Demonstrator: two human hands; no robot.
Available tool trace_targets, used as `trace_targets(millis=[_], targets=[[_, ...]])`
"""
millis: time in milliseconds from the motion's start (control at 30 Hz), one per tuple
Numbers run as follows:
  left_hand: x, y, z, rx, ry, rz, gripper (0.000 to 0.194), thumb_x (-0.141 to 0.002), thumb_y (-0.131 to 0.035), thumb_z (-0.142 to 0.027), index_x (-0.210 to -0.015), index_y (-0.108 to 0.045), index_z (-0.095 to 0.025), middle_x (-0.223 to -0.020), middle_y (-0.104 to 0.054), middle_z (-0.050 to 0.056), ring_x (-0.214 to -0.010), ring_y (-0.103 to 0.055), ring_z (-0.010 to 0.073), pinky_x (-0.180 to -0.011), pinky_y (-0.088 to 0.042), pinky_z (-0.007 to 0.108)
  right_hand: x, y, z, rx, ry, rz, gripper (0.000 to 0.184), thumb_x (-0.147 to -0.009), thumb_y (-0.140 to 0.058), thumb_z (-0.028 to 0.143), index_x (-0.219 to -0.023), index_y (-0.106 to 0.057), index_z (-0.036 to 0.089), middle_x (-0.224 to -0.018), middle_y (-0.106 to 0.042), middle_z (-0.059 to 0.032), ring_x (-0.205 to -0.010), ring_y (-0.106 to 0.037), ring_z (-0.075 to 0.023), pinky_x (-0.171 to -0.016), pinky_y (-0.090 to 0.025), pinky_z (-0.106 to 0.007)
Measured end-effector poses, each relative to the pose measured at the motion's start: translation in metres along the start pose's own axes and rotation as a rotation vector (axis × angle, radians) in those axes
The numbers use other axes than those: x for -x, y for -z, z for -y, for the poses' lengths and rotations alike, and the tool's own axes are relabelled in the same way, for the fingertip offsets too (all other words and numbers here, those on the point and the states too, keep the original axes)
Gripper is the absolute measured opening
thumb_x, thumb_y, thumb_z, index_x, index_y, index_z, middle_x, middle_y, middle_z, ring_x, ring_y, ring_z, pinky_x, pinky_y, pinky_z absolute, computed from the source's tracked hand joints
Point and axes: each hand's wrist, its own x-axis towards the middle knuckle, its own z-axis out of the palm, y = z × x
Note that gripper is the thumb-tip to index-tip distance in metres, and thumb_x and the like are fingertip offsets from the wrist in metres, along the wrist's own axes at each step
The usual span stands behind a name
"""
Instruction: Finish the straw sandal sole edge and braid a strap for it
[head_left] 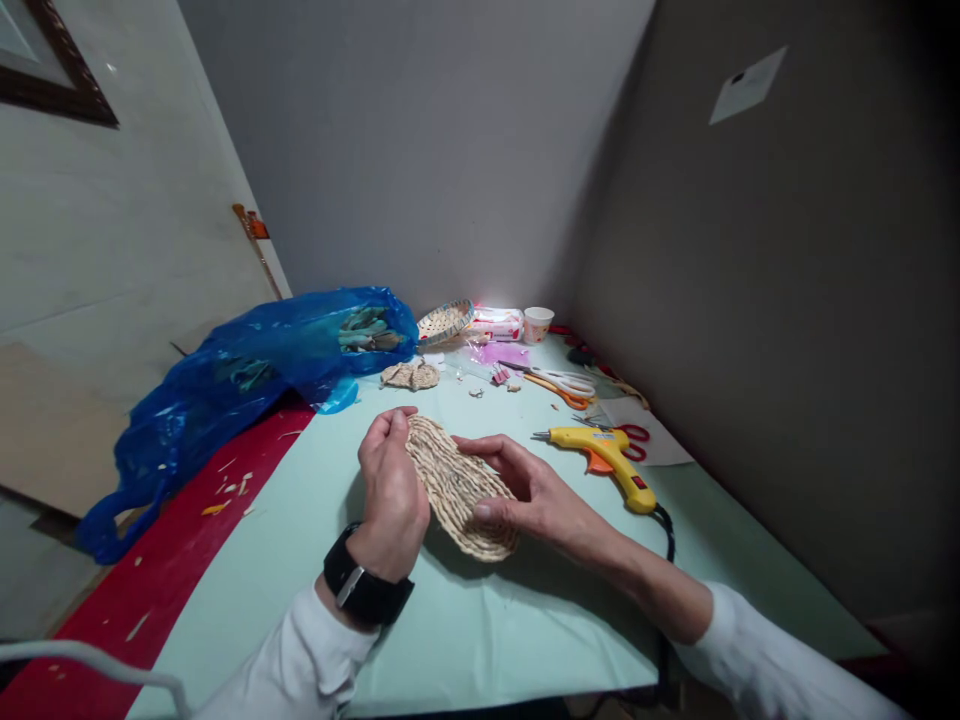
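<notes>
A woven straw sole point(456, 490), long and rounded, made of coiled braided cord, is held tilted above the table between both hands. My left hand point(394, 475) is closed round its far left end, thumb on top. My right hand point(525, 490) grips the near right part, with the thumb on the upper face and the fingers along the far edge. A yellow hot glue gun point(607, 450) with an orange trigger lies to the right of my right hand. Beyond the sole rests a smaller woven straw piece point(410, 375).
A blue plastic bag point(247, 345) spreads over the left side. Orange-handled scissors point(559, 390) and red-handled scissors point(636, 440) lie at the right. At the back stand a woven basket point(446, 322), a pink-and-white packet point(499, 323) and a paper cup point(538, 323). The glue gun's black cord point(667, 530) runs off the near edge.
</notes>
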Motion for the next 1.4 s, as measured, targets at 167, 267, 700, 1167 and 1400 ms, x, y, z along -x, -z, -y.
trace_targets(millis=[167, 267, 700, 1167, 1400], targets=[[0.007, 0.003, -0.004, 0.018, -0.042, -0.043, 0.01, -0.081, -0.061, -0.027, -0.08, -0.057, -0.018, -0.071, -0.054, -0.003, -0.069, -0.053, 0.0135, -0.069, -0.04, 0.026, 0.004, -0.012, 0.002, 0.039, 0.0, -0.044, 0.066, -0.07, -0.087, 0.029, -0.125, -0.052, 0.02, -0.14, -0.051, -0.0113, -0.132, -0.046, -0.0242, -0.113, -0.033, -0.042], [0.015, 0.011, -0.011, 0.017, -0.049, -0.018, 0.012, -0.083, -0.06, -0.03, -0.081, -0.057, -0.019, -0.076, -0.055, -0.002, -0.074, -0.053, 0.0136, -0.072, -0.041, 0.026, 0.007, -0.017, 0.007, 0.078, 0.019, -0.031, 0.062, -0.071, -0.085, 0.028, -0.123, -0.053, 0.019, -0.141, -0.05, -0.012, -0.132, -0.047, -0.0247, -0.112, -0.035, -0.042], [0.053, 0.068, -0.061, -0.373, 0.141, 0.287, 0.037, -0.069, -0.079, -0.04, -0.099, -0.068, -0.021, -0.094, -0.07, 0.006, -0.077, -0.062, 0.0189, -0.067, -0.046, 0.026, 0.02, -0.012, 0.051, 0.208, -0.111, 0.251, 0.059, -0.076, -0.073, 0.012, -0.131, -0.055, 0.023, -0.122, -0.063, -0.0044, -0.112, -0.059, -0.0213, -0.093, -0.048, -0.032], [0.058, 0.071, -0.055, -0.823, -0.023, 0.491, 0.018, -0.07, -0.077, -0.04, -0.075, -0.074, -0.023, -0.077, -0.07, 0.005, -0.071, -0.061, 0.0209, -0.062, -0.043, 0.025, 0.032, -0.004, 0.057, 0.461, -0.101, 0.316, 0.059, -0.076, -0.067, 0.004, -0.129, -0.058, 0.027, -0.112, -0.067, 0.002, -0.096, -0.062, -0.0167, -0.078, -0.049, -0.022], [0.058, 0.066, -0.048, -0.833, 0.061, 0.435, 0.022, -0.07, -0.076, -0.043, -0.074, -0.074, -0.022, -0.072, -0.07, 0.005, -0.068, -0.062, 0.0207, -0.061, -0.044, 0.026, 0.036, 0.006, 0.049, 0.396, -0.114, 0.244, 0.051, -0.084, -0.073, 0.029, -0.131, -0.056, 0.027, -0.124, -0.063, -0.0018, -0.105, -0.062, -0.0197, -0.087, -0.051, -0.027]])
